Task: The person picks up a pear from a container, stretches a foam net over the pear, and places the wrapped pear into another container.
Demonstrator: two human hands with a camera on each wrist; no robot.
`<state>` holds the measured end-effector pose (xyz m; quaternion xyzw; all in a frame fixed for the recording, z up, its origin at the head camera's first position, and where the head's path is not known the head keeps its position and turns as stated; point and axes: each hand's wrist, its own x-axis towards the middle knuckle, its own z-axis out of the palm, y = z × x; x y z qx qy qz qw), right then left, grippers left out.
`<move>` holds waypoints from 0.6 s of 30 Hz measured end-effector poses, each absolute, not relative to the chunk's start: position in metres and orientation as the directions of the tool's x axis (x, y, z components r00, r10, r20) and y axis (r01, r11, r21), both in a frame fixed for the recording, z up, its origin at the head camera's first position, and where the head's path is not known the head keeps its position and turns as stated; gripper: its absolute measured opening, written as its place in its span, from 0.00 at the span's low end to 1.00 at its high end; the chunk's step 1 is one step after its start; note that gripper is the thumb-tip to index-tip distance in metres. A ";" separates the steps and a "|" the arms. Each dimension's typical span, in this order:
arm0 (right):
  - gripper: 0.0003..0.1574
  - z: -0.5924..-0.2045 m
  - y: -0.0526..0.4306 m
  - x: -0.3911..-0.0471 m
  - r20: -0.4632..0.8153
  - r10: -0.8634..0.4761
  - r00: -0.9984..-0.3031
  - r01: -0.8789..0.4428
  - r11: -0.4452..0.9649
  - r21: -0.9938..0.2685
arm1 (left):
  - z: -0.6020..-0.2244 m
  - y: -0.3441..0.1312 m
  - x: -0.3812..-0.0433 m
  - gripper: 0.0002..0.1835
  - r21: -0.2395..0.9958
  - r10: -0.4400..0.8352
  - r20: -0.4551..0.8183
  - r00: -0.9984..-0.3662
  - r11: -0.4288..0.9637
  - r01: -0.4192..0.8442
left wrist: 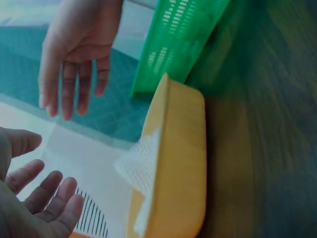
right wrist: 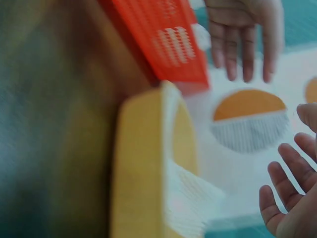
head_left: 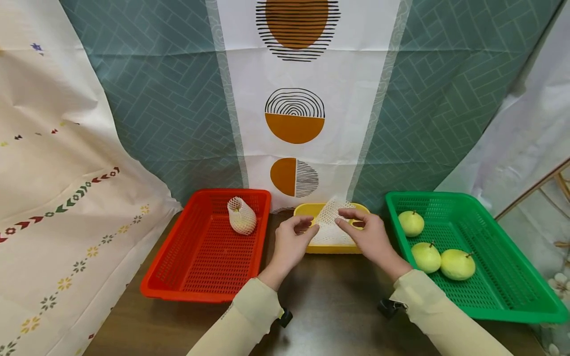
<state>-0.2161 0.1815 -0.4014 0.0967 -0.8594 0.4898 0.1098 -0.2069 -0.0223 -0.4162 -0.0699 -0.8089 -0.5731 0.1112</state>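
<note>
A yellow basket (head_left: 334,249) holds white foam fruit nets (head_left: 331,235), and one foam net (left wrist: 141,161) sticks up over its rim. Above its left side hovers my left hand (head_left: 291,237), fingers loosely bent and holding nothing. My right hand (head_left: 369,235) hangs over the right side, likewise holding nothing. In both wrist views the fingers are spread and apart from the nets. A pear in a foam net (head_left: 242,217) lies in the red basket (head_left: 153,277) on the left. Three bare pears (head_left: 457,264) sit in the green basket (head_left: 503,287) on the right.
All three baskets stand on a dark wooden table (head_left: 329,301). Behind them hangs a patterned cloth (head_left: 178,99), and a pale cloth with small motifs (head_left: 67,198) drapes down the left side. The yellow basket stands between the red and green ones.
</note>
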 end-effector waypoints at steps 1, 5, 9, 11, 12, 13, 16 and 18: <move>0.29 -0.396 0.187 -0.218 0.292 -0.040 -0.956 -0.272 0.501 -0.821 | -0.416 -0.018 -0.208 0.13 0.913 -0.011 0.269 -0.963 0.322 0.252; 0.29 -0.372 0.211 -0.226 0.320 0.027 -0.947 -0.262 0.511 -0.819 | -0.415 0.003 -0.211 0.15 0.920 0.022 0.300 -0.954 0.257 0.295; 0.29 -0.353 0.237 -0.232 0.337 0.093 -0.937 -0.236 0.543 -0.806 | -0.411 0.026 -0.212 0.18 0.928 0.070 0.309 -0.949 0.197 0.317; 0.30 -0.348 0.252 -0.237 0.341 0.128 -0.931 -0.213 0.567 -0.796 | -0.408 0.038 -0.212 0.17 0.930 0.097 0.311 -0.945 0.172 0.324; 0.30 -0.347 0.260 -0.239 0.344 0.146 -0.928 -0.205 0.572 -0.795 | -0.407 0.044 -0.212 0.16 0.931 0.113 0.310 -0.944 0.162 0.326; 0.30 -0.347 0.269 -0.242 0.345 0.162 -0.925 -0.194 0.578 -0.793 | -0.407 0.050 -0.212 0.16 0.933 0.131 0.309 -0.942 0.151 0.327; 0.33 -0.349 0.293 -0.248 0.307 0.203 -0.930 -0.133 0.594 -0.793 | -0.408 0.067 -0.213 0.16 0.934 0.175 0.306 -0.936 0.135 0.330; 0.35 -0.353 0.307 -0.252 0.273 0.221 -0.936 -0.091 0.598 -0.796 | -0.411 0.079 -0.213 0.16 0.936 0.199 0.303 -0.932 0.123 0.331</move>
